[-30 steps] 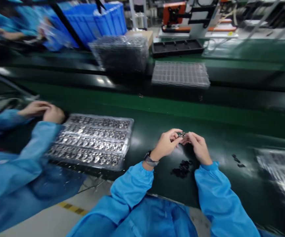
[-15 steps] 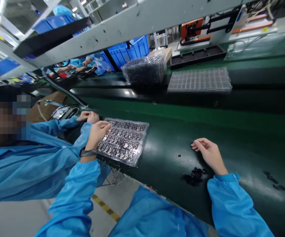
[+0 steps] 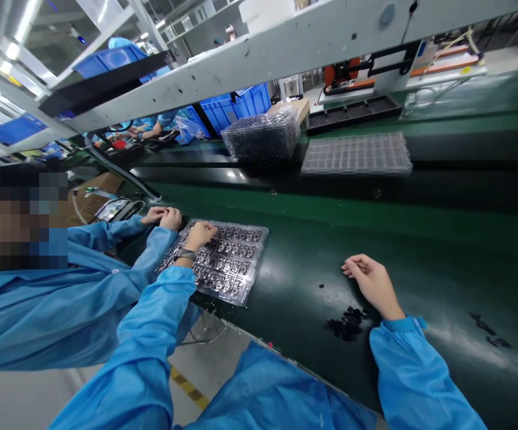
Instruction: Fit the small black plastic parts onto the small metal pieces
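My left hand [image 3: 199, 235], with a band on its wrist, is over the upper rows of a clear plastic tray [image 3: 253, 270] full of small electronic modules [image 3: 226, 267]. Its fingers are pinched together; what they hold is too small to make out. My right hand [image 3: 372, 283] hovers over the green work surface, thumb and fingers closed on a small dark piece at the tips. Below it lies a pile of small black pieces [image 3: 347, 324]. A single black piece [image 3: 321, 286] lies apart, to the left of that hand.
A co-worker's hands [image 3: 164, 217] are just beyond the tray's left corner. More black strips [image 3: 483, 324] lie at the right. Behind are a stack of clear trays [image 3: 263, 136], an empty-celled clear tray [image 3: 356, 154] and a black tray [image 3: 352, 114]. A metal beam [image 3: 285, 55] crosses above.
My left hand has moved right and slightly down, further over the tray. My right hand keeps nearly the same pose over the surface. The whole view has shifted a little.
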The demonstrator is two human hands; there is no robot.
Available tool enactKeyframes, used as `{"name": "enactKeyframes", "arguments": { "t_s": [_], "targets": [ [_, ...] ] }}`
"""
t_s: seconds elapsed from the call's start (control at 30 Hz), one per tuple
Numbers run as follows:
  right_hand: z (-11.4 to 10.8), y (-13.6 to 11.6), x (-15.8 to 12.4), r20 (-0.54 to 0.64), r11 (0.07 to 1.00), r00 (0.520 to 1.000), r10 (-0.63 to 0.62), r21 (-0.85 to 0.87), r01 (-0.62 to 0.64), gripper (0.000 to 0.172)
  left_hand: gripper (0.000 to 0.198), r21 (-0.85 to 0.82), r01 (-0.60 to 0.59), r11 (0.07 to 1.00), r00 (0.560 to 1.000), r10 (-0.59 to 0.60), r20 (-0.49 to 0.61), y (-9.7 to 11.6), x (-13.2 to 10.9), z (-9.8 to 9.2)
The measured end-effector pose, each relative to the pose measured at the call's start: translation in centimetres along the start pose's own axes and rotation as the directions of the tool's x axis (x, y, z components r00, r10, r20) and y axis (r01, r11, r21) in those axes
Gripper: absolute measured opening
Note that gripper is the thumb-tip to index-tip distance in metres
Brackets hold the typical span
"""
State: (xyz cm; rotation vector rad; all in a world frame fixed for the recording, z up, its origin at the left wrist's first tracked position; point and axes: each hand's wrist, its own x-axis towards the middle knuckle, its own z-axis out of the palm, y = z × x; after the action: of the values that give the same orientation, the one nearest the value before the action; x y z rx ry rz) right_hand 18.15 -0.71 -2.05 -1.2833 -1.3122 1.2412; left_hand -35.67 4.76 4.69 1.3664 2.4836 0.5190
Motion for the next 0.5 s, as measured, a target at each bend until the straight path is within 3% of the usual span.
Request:
{"name": "enactKeyframes", "arguments": {
  "t_s": [0.13, 0.5],
  "targets": [
    [-0.1, 0.1, 0.0, 0.009, 1.000, 1.000, 0.011, -0.008, -0.011, 0.057, 0.013, 0.145, -0.058, 0.988, 0.997, 0.064, -0.037, -0.4, 0.4, -0.2],
    [0.0, 0.2, -0.1, 0.009, 1.000, 1.000, -0.001, -0.020, 0.001, 0.055, 0.030, 0.310, -0.245, 0.919, 0.968, 0.248, 0.030, -1.2, -0.1, -0.6]
  ]
}}
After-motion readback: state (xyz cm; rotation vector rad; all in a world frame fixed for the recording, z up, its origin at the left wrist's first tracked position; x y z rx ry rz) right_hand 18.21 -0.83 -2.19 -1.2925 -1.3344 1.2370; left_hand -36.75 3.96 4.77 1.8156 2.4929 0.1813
